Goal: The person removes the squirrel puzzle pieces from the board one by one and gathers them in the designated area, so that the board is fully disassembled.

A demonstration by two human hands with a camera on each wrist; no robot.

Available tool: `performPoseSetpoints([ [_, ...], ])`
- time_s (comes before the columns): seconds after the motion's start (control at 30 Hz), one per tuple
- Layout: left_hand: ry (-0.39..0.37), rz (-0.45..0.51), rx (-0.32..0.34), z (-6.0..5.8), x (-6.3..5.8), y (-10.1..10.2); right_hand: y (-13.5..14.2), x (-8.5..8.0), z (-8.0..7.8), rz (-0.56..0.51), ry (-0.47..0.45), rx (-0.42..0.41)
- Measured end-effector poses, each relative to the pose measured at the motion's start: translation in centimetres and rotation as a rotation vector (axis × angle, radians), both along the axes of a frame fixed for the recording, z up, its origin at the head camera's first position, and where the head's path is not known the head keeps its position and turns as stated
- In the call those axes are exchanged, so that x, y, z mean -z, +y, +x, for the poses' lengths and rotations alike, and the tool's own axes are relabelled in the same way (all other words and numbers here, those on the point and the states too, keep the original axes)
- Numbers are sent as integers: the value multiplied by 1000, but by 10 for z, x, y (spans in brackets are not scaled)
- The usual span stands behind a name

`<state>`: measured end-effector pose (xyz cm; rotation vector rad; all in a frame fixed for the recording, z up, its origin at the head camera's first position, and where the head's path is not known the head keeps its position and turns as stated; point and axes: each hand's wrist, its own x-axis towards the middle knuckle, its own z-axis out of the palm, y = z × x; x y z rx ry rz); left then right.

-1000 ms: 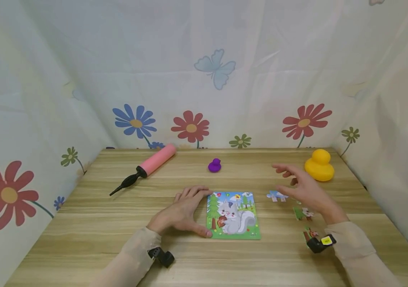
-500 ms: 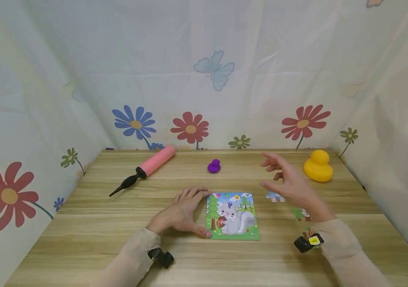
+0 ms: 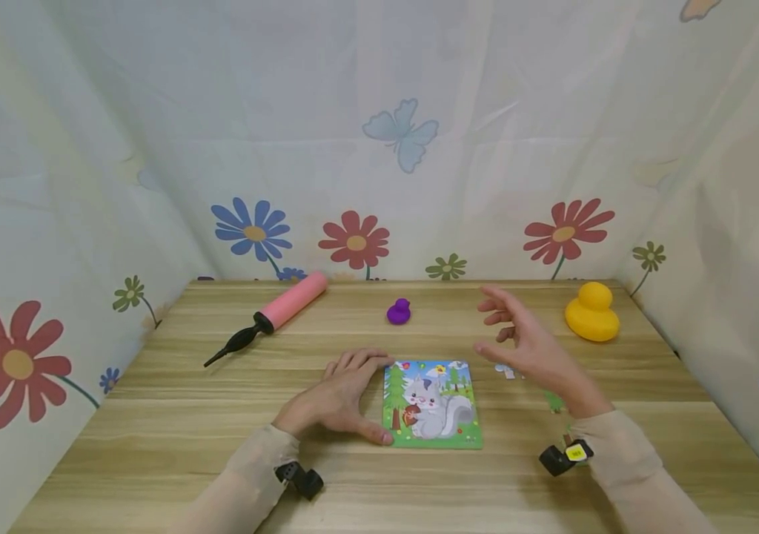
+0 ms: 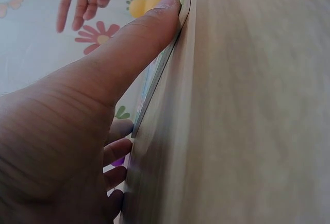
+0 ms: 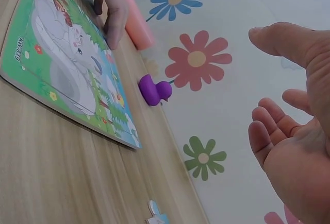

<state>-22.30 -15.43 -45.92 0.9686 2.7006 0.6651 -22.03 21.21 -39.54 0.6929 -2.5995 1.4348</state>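
A square puzzle board (image 3: pixel 431 404) with a squirrel picture lies flat on the table. My left hand (image 3: pixel 342 397) rests along its left side, thumb straight on the lower corner and the fingertips at the upper corner; in the left wrist view the thumb (image 4: pixel 149 33) touches the board's edge. Above the table, right of the board, my right hand (image 3: pixel 526 341) hovers with fingers loosely spread and nothing in them. Beneath it lie loose puzzle pieces: a blue one (image 3: pixel 508 371), a green one (image 3: pixel 554 401) and one partly hidden by the right wrist camera.
A purple toy duck (image 3: pixel 399 311) stands behind the board, and a larger yellow duck (image 3: pixel 593 313) at the back right. On the back left lies a pink hand pump (image 3: pixel 279 310) with a black nozzle. A flowered curtain (image 3: pixel 273 133) surrounds the table.
My right hand has moved left and slightly up, toward the board's side, with its fingers still loose. The left hand and the board have stayed in place.
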Motion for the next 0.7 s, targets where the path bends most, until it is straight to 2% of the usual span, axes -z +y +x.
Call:
performPoseSetpoints([
  [0.33,-2,10,5,0,2,-1,-23,17,2,11,-49,-55],
  [0.7,7,11,4,-2,4,0,-39,41,2,-20,-149,-112],
])
